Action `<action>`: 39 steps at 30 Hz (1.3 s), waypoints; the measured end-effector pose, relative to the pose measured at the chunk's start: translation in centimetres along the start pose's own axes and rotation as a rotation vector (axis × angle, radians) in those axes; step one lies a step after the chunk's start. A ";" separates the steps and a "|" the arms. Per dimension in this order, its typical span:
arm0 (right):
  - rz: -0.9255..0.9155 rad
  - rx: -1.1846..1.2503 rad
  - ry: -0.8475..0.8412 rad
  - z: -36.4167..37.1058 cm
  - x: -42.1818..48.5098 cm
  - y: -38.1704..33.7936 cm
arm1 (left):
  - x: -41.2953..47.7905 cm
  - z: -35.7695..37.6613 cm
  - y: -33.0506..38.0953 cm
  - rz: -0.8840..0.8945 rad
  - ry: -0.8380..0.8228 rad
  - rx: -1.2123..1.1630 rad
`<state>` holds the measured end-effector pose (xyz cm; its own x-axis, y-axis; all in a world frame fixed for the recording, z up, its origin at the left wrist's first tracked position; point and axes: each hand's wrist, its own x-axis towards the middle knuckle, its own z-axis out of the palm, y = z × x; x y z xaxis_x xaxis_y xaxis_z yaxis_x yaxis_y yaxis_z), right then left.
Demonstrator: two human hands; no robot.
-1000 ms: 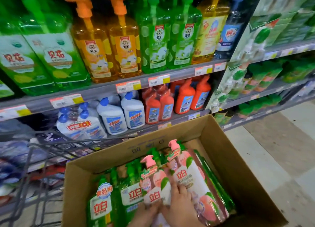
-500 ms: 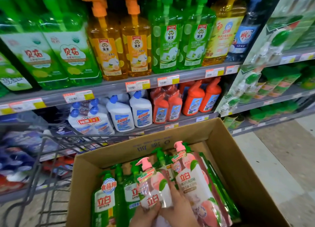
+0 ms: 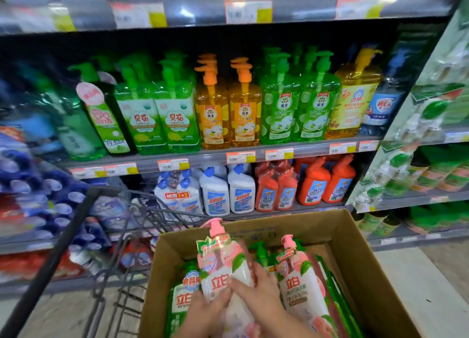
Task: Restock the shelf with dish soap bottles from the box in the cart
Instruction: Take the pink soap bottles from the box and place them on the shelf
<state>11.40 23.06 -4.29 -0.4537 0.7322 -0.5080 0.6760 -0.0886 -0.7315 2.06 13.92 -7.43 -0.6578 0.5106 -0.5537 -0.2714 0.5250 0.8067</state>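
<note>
A cardboard box (image 3: 360, 269) sits in a wire cart (image 3: 76, 238) below the shelves. Inside lie green-capped dish soap bottles (image 3: 181, 299) and pink-capped ones. Both hands grip one pink-pump bottle (image 3: 222, 261), raised so its pump stands above the box's back wall. My left hand (image 3: 205, 312) holds its lower left side. My right hand (image 3: 258, 289) wraps its right side. A second pink-pump bottle (image 3: 302, 284) lies in the box just right of my right hand.
The middle shelf (image 3: 203, 157) holds green, orange and yellow pump bottles packed side by side. Below it stand white and red cleaner bottles (image 3: 241, 190). A side rack (image 3: 431, 160) of green goods stands at right, with tiled floor (image 3: 418, 287) beside the box.
Both hands have lifted the left pink-pump bottle up out of the box. The view has tilted upward, showing more of the shelves.
</note>
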 end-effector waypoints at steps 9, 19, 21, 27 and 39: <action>-0.375 0.396 -0.128 -0.6 -3.5 -8.6 | -6.1 -5.4 7.5 0.272 0.176 -0.109; -0.601 0.375 -0.369 4.0 -9.3 -15.8 | -12.6 -13.4 9.1 0.348 0.513 -0.208; -0.613 0.377 -0.426 5.7 -10.6 -16.5 | -13.8 -15.2 8.3 0.345 0.563 -0.226; -0.680 0.351 -0.553 12.2 -14.6 -19.0 | -17.1 -21.8 5.6 0.319 0.647 -0.332; -0.771 0.309 -0.705 33.4 -27.0 -26.6 | -24.0 -45.0 -1.6 0.352 0.798 -0.328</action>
<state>-13.71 -16.90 13.70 -0.9908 0.1201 0.0624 -0.0640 -0.0097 -0.9979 -13.30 -29.81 13.88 -0.9951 -0.0796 -0.0581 -0.0694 0.1483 0.9865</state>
